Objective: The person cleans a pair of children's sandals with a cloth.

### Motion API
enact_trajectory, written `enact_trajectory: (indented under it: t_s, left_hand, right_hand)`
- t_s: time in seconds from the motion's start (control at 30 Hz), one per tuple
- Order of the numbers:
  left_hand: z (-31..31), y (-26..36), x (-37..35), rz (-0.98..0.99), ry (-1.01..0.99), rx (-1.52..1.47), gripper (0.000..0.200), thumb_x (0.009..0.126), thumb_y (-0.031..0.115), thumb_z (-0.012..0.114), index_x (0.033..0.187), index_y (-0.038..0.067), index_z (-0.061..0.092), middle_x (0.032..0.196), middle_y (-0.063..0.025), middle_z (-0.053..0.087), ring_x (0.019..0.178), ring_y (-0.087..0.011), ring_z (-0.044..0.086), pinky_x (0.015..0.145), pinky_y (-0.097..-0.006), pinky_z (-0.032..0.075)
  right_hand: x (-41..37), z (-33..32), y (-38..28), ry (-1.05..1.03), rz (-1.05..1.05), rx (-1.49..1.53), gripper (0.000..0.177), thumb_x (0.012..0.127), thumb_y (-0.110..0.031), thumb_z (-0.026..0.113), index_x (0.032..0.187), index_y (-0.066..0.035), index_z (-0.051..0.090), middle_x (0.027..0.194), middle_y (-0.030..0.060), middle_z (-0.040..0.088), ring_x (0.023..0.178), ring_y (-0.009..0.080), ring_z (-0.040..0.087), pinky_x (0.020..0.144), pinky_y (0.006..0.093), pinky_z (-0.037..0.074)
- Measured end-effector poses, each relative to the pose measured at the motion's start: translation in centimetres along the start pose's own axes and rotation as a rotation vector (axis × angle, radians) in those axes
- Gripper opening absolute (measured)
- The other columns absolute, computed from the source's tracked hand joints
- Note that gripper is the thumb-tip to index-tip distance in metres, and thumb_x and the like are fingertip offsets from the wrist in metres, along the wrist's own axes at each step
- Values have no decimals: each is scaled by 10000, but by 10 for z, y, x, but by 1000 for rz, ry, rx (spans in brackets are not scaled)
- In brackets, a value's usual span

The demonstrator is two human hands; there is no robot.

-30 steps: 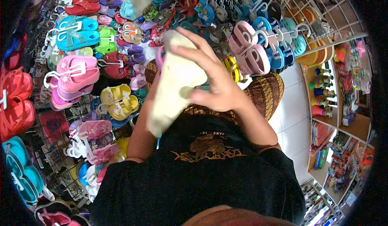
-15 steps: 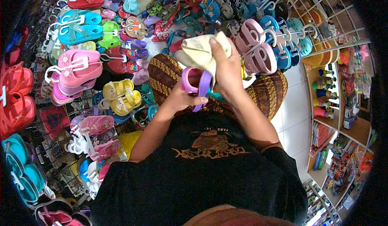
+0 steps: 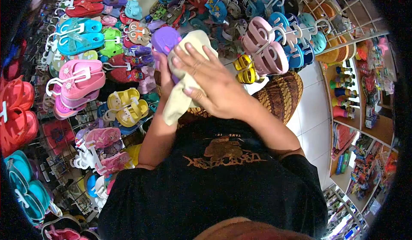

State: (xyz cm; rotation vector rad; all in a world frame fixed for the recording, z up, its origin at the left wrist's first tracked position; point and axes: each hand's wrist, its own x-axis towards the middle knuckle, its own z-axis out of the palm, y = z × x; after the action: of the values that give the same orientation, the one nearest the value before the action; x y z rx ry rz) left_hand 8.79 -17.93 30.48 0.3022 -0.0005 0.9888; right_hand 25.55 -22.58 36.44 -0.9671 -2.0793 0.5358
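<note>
1. Surroundings. I read the black shirt (image 3: 210, 184) as the largest item in view. A wire rack of hung footwear stands on the wearer's left, and a shelf unit (image 3: 377, 133) on the right. A second wire grid (image 3: 369, 38) stands above the shelf unit. A brown patterned garment (image 3: 283, 95) covers the legs.

2. Nearby stock. Pink sandals (image 3: 274, 59) hang off the left edge of the wire grid, with yellow sandals (image 3: 246, 76) just beside them, toward the lap.

3. Working position. I locate the purple shoe (image 3: 165, 38) in the air before the body, carried by the left hand (image 3: 163, 77) and inboard of the left rack's right edge. The cream cloth (image 3: 182, 96) lies over one side of it, its loose end hanging toward the shirt.

4. Hand state. The left hand is clasped about the shoe; the cloth hides part of it, so I cannot tell every finger's placement. The right hand (image 3: 210, 83) presses the cloth down, fingers slightly spread, thumb against the folds.

5. Handling. I judge the shoe light, moderately flexible and hard to damage, its smooth surface perhaps slippery. I would take hold around its middle, leaving the rounded end exposed. I rate the cloth soft and limp: gather it under the palm.
</note>
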Motion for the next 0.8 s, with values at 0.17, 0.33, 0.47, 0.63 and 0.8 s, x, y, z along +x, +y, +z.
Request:
enact_trajectory:
  t_s: [0.17,0.33,0.47,0.63,0.8]
  left_hand:
    - [7,8,7,178,364,500,746,945,674,432,1453,128,399,1402,-130,517,1165,-281,598,996,-467,499]
    - [-1,15,7,27,90,385,733,935,623,515,1445,109,403,1384,-103,533,1123,-241,618,963,-447,527]
    - [17,-21,1,-61,318,357,717,972,559,497,1520,135,312,1513,-108,407,1376,-282,424,1146,-486,340]
    - [-5,12,37,110,-22,-69,585,987,589,422,1433,211,423,1414,-107,504,1245,-271,534,1047,-533,417]
    - [22,30,32,357,375,322,670,915,680,481,1379,198,497,1361,-83,562,1169,-228,582,994,-501,469]
  right_hand:
    - [-20,-17,-2,-187,40,255,468,997,-290,514,1388,-35,475,1478,173,459,1438,352,332,1183,561,201]
    - [-13,-50,1,257,341,658,539,1004,-411,488,1345,4,530,1357,244,546,1234,332,575,998,384,460]
    - [14,-34,11,197,7,-18,687,952,-511,511,1477,-79,419,1553,202,351,1435,356,343,1160,496,262]
    - [14,12,-12,86,-56,-15,587,891,-283,646,1425,-109,476,1551,162,365,1464,369,282,1176,582,177]
    - [-14,0,-1,4,-17,488,301,968,-242,587,1188,-37,601,1145,219,650,1152,367,605,1052,470,420]
